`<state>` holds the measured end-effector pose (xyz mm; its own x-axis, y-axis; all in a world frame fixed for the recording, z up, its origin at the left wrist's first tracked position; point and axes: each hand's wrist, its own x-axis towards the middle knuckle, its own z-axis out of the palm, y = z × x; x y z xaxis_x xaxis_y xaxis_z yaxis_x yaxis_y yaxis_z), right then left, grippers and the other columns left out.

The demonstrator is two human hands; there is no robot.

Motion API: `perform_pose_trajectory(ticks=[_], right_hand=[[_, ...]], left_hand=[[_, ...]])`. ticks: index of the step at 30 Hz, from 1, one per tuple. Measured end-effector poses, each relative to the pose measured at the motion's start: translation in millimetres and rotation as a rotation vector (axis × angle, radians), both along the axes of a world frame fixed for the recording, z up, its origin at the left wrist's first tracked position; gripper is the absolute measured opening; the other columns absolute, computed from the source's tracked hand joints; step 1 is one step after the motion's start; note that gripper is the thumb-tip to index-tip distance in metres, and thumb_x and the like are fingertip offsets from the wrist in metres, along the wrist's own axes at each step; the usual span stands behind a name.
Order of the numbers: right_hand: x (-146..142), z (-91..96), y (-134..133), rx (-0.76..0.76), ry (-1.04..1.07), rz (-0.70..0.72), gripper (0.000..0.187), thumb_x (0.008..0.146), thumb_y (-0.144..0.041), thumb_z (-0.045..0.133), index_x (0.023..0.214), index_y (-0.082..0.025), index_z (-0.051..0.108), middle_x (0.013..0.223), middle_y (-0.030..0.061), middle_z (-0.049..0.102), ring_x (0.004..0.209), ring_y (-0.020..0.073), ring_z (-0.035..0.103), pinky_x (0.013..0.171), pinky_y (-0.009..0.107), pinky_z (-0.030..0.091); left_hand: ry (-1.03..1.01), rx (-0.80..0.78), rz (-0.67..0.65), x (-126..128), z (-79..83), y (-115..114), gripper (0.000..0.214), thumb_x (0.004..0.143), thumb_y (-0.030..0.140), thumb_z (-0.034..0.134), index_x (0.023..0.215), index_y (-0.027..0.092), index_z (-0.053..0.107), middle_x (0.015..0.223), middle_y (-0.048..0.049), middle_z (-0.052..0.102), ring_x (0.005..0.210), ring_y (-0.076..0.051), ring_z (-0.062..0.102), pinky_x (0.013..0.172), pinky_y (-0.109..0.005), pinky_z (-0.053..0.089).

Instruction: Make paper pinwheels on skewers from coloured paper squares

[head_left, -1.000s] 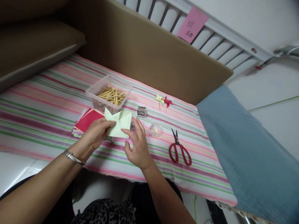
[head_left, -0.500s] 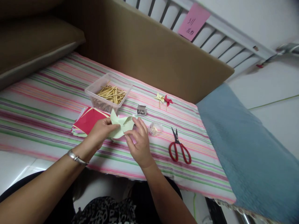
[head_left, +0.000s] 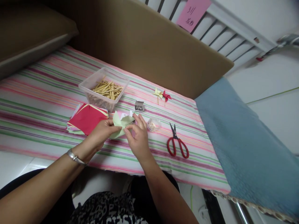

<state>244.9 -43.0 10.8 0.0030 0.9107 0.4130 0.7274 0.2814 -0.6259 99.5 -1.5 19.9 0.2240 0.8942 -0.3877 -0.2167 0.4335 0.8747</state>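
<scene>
Since the earlier frame the pale green paper (head_left: pixel 119 124) has changed from a flat open sheet to a bunched one, with its corners drawn toward the middle. It is held just in front of the clear tub of sticks (head_left: pixel 98 101), above the striped cloth (head_left: pixel 46 102).

The left hand (head_left: pixel 100 134) pinches the paper's near-left side between thumb and fingers. The right hand (head_left: pixel 138 140) closes its fingertips on the gathered centre. Whether it also holds a pin is too small to see.

I judge the risk is in this pinch: if either hand loosens, the bent corners may spring open. Too hard a pull could tear the paper at its cuts. The scissors (head_left: pixel 176 145), far right of the tub, lie clear of both hands.
</scene>
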Motion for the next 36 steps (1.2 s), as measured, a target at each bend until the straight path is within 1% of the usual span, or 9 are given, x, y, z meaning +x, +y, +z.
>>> perform_pose_trajectory(ticks=[5, 14, 20, 23, 26, 29, 32, 34, 36], right_hand=[[-1.0, 1.4, 0.2, -0.008, -0.024, -0.034, 0.007, 0.083, -0.023, 0.062, 0.077, -0.021, 0.064, 0.139, 0.0117, 0.051, 0.139, 0.0286, 0.031, 0.111, 0.054, 0.028], [-0.5, -0.3, 1.7, -0.019, -0.008, -0.053, 0.007, 0.081, -0.022, 0.062, 0.075, -0.020, 0.065, 0.138, 0.0132, 0.052, 0.139, 0.0284, 0.032, 0.108, 0.052, 0.033], [-3.3, 0.6, 0.3, -0.037, -0.024, -0.067, 0.007, 0.081, -0.020, 0.061, 0.074, -0.020, 0.065, 0.139, 0.0122, 0.052, 0.139, 0.0286, 0.032, 0.110, 0.053, 0.030], [-0.1, 6.5, 1.3, -0.023, -0.017, -0.077, 0.005, 0.079, -0.022, 0.063, 0.083, -0.020, 0.065, 0.139, 0.0124, 0.051, 0.138, 0.0288, 0.035, 0.111, 0.052, 0.028], [11.6, 17.3, 4.7, -0.025, 0.067, -0.088, 0.040, 0.074, -0.022, 0.069, 0.112, -0.019, 0.061, 0.137, 0.0140, 0.052, 0.133, 0.0285, 0.042, 0.111, 0.050, 0.030], [26.6, 24.8, 7.4, -0.230, 0.219, 0.023, 0.067, 0.070, -0.023, 0.072, 0.133, -0.022, 0.048, 0.119, 0.0094, 0.065, 0.115, 0.0257, 0.059, 0.102, 0.046, 0.043], [36.2, 25.1, 6.5, -0.487, 0.314, 0.211, 0.067, 0.072, -0.022, 0.070, 0.135, -0.026, 0.048, 0.092, 0.0011, 0.071, 0.083, 0.0207, 0.068, 0.081, 0.040, 0.056], [38.0, 24.1, 4.8, -0.548, 0.324, 0.282, 0.063, 0.072, -0.020, 0.069, 0.132, -0.025, 0.052, 0.093, 0.0007, 0.071, 0.077, 0.0188, 0.068, 0.073, 0.035, 0.057], [37.6, 24.2, 3.5, -0.555, 0.313, 0.294, 0.062, 0.070, -0.016, 0.068, 0.130, -0.024, 0.055, 0.106, 0.0031, 0.070, 0.086, 0.0201, 0.067, 0.076, 0.035, 0.056]], left_hand=[[-0.026, 0.000, -0.030, -0.2, -1.5, -0.5, 0.021, 0.050, 0.022, 0.080, 0.069, 0.014, 0.075, 0.062, -0.0026, 0.070, 0.053, -0.012, 0.056, 0.055, -0.023, 0.041], [-0.041, -0.036, -0.068, -0.5, -2.5, 0.3, 0.021, 0.051, 0.026, 0.082, 0.067, 0.014, 0.074, 0.059, -0.0022, 0.069, 0.051, -0.011, 0.055, 0.053, -0.022, 0.039], [-0.057, -0.020, -0.061, 0.7, -1.5, -0.3, 0.024, 0.051, 0.024, 0.083, 0.072, 0.016, 0.076, 0.066, -0.0029, 0.072, 0.058, -0.012, 0.060, 0.059, -0.022, 0.043], [0.004, -0.007, -0.047, 0.9, -2.0, 1.6, 0.021, 0.050, 0.023, 0.081, 0.069, 0.016, 0.076, 0.062, -0.0025, 0.071, 0.055, -0.012, 0.058, 0.057, -0.023, 0.043], [0.079, -0.002, -0.100, 0.0, -1.2, 3.1, 0.016, 0.050, 0.022, 0.079, 0.065, 0.016, 0.075, 0.061, -0.0043, 0.071, 0.052, -0.014, 0.057, 0.053, -0.024, 0.042], [0.139, -0.006, -0.233, -0.1, 0.2, 1.1, 0.013, 0.050, 0.020, 0.078, 0.062, 0.017, 0.075, 0.063, -0.0072, 0.072, 0.052, -0.016, 0.058, 0.051, -0.025, 0.042], [0.135, 0.015, -0.346, 1.8, 0.5, -3.2, 0.012, 0.050, 0.015, 0.075, 0.061, 0.019, 0.074, 0.065, -0.0070, 0.073, 0.053, -0.017, 0.059, 0.050, -0.025, 0.042], [0.117, 0.028, -0.380, 4.0, -0.7, -5.4, 0.011, 0.052, 0.014, 0.074, 0.061, 0.020, 0.074, 0.064, -0.0059, 0.073, 0.053, -0.017, 0.059, 0.051, -0.025, 0.042], [0.117, 0.043, -0.400, 6.3, -3.0, -6.1, 0.010, 0.054, 0.015, 0.073, 0.062, 0.020, 0.074, 0.066, -0.0054, 0.073, 0.054, -0.017, 0.060, 0.052, -0.025, 0.043]])
